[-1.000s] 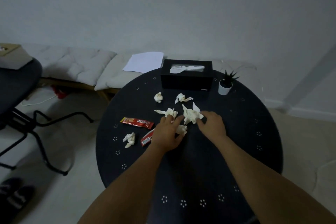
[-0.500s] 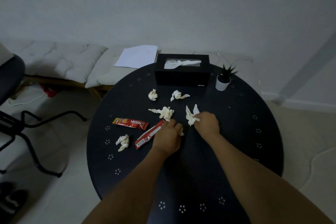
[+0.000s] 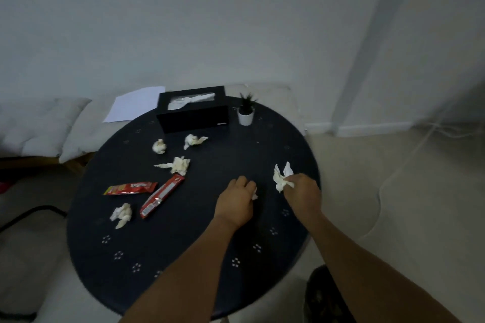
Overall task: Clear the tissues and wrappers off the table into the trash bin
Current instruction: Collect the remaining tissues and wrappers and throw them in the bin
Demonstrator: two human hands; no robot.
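My right hand (image 3: 301, 190) is closed on a crumpled white tissue (image 3: 281, 177) above the right edge of the round black table (image 3: 183, 257). My left hand (image 3: 236, 199) is fisted around a smaller tissue (image 3: 254, 195), only a corner of which shows. Several loose tissues lie on the table's left half: one (image 3: 159, 146) near the box, one (image 3: 193, 140) beside it, one (image 3: 177, 164) mid-table, one (image 3: 121, 214) at the left. Two red wrappers (image 3: 130, 188) (image 3: 161, 195) lie between them. A dark round thing, perhaps the bin (image 3: 324, 299), shows on the floor at lower right.
A black tissue box (image 3: 194, 114) and a small potted plant (image 3: 246, 111) stand at the table's far edge. A cushioned bench (image 3: 44, 126) with a white paper sheet (image 3: 133, 107) runs behind on the left. A chair leg (image 3: 31, 214) reaches in at left. Beige floor lies on the right.
Both hands have lifted off the table's middle and moved right, each carrying a tissue. The view has swung right and up, so the table sits further left.
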